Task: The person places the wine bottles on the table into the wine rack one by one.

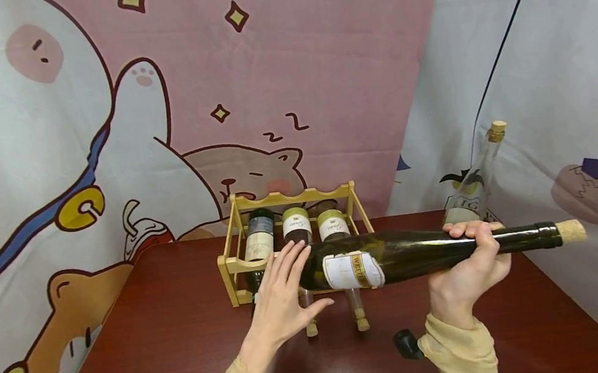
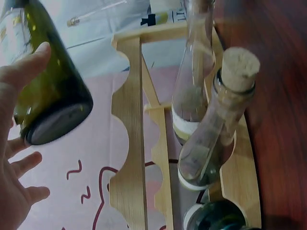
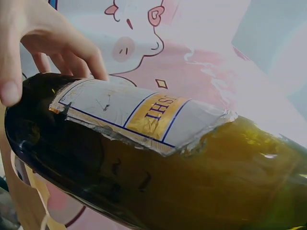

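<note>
A dark green wine bottle [image 1: 411,250] with a cork and a torn white-and-gold label is held nearly level above the table. My right hand [image 1: 468,265] grips it around the neck, cork end to the right. My left hand [image 1: 281,302] is at the bottle's base with fingers spread and straight; in the left wrist view its thumb overlaps the glass. Behind and below is a wooden wine rack [image 1: 231,268] with three bottles lying in its lower row: a dark green bottle [image 1: 259,240] at left, then a clear bottle [image 2: 204,153] and another clear bottle [image 2: 187,96], both corked.
A clear corked bottle [image 1: 473,185] stands upright at the back right, by the wall cloth. The reddish-brown table [image 1: 145,339] runs up to a cartoon-printed cloth [image 1: 319,73] behind the rack. The rack's scalloped upper rail [image 2: 127,129] rises above the lying bottles.
</note>
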Available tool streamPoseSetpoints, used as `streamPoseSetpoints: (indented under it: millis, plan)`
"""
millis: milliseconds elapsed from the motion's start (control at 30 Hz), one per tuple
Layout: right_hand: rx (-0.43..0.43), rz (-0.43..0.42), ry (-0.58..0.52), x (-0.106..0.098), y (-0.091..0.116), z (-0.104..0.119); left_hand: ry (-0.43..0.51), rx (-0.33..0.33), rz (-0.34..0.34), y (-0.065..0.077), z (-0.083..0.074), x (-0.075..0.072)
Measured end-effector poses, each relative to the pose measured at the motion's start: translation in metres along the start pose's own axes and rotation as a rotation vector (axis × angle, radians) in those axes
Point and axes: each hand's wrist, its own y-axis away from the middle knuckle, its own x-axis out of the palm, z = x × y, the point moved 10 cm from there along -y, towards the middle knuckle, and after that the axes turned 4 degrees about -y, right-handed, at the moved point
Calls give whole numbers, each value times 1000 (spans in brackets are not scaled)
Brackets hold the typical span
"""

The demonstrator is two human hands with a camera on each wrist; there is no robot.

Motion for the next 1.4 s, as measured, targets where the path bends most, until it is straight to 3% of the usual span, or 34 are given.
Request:
streamPoseSetpoints:
  millis: [433, 733, 933, 1400]
  plan:
    - [139, 42, -58, 5, 17, -20, -50, 20, -84, -2, -10, -9]
    - [131, 74, -11, 9, 27, -24, -90, 23, -117, -2, -12, -16]
    - [161, 105, -11, 11, 33, -28, -144, 22, -123, -1, -12, -20]
    - [229, 101, -8, 6, 37, -39, -164, 37, -121, -2, -9, -26]
